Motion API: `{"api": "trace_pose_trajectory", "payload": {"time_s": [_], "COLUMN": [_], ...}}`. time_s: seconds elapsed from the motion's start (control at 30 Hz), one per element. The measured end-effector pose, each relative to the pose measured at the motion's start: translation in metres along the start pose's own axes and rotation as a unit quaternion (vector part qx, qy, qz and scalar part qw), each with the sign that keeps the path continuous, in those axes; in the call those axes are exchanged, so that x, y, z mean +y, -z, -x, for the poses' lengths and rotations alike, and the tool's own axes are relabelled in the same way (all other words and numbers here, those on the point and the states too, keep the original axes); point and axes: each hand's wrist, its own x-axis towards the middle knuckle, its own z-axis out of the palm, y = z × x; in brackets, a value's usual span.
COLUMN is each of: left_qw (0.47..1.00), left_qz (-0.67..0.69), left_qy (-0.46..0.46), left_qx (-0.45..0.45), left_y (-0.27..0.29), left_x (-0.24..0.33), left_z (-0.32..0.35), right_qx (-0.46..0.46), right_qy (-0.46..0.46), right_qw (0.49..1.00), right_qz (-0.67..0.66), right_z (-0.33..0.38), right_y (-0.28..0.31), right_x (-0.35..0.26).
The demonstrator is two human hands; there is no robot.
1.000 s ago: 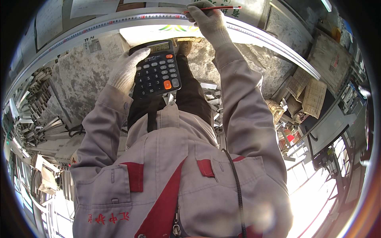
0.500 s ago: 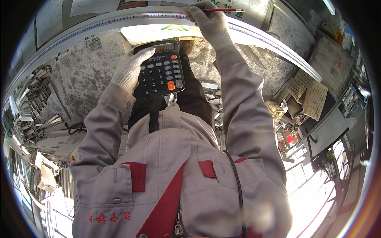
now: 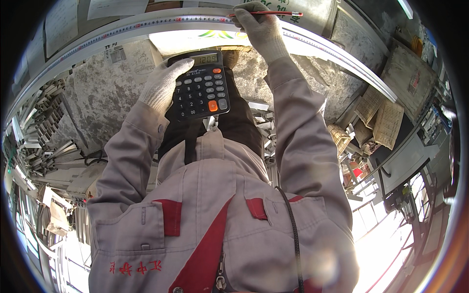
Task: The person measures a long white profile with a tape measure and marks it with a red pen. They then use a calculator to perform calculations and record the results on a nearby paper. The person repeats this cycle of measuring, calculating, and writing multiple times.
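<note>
In a white knitted glove, my left hand (image 3: 162, 87) grips a black calculator (image 3: 201, 93) by its left side, thumb on top beside the lit display. The calculator, with dark keys and a few orange ones, is held over my lap. My right hand (image 3: 262, 29), gloved too, is closed round a red pencil (image 3: 286, 13) that lies nearly level and points left. That hand is at a long white strip (image 3: 161, 22) with a measuring scale along it; whether it presses on the strip I cannot tell.
Sheets of paper (image 3: 61, 27) lie beyond the strip at the far left. Stacked metal profiles (image 3: 46, 115) fill the left side. On the right are woven baskets (image 3: 388, 124) and a grey panel (image 3: 408, 80). A dusty grey slab (image 3: 97, 93) lies below the strip.
The calculator and my left hand have shifted very slightly to the right. My right hand with the pencil has moved a touch to the right as well.
</note>
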Motion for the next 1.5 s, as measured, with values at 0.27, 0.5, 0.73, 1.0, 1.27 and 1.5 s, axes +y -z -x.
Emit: {"api": "trace_pose_trajectory", "payload": {"time_s": [0.27, 0.5, 0.73, 1.0, 1.27, 1.5], "left_qw": [1.000, 1.000, 0.999, 0.999, 0.998, 0.999], "left_qz": [-0.006, 0.009, 0.018, 0.010, 0.023, 0.010], "left_qy": [-0.011, 0.015, 0.021, 0.020, 0.038, 0.039], "left_qx": [0.008, -0.022, -0.034, -0.040, -0.048, -0.036], "left_y": [0.001, 0.010, 0.016, 0.016, 0.016, 0.017], "left_x": [-0.005, -0.010, -0.017, -0.018, -0.021, -0.021], "left_z": [0.001, -0.007, -0.011, -0.012, -0.013, -0.014], "right_qx": [0.000, 0.011, 0.008, 0.003, 0.007, 0.009], "right_qy": [-0.008, -0.007, -0.009, 0.001, -0.006, 0.008], "right_qw": [1.000, 1.000, 1.000, 0.996, 0.999, 0.997], "right_qz": [0.011, 0.015, 0.028, 0.089, 0.046, 0.075], "right_z": [0.001, 0.000, 0.003, 0.002, -0.002, -0.002], "right_y": [0.000, -0.004, -0.012, -0.015, -0.015, -0.014], "right_x": [-0.005, -0.003, -0.012, -0.019, -0.009, -0.010]}}
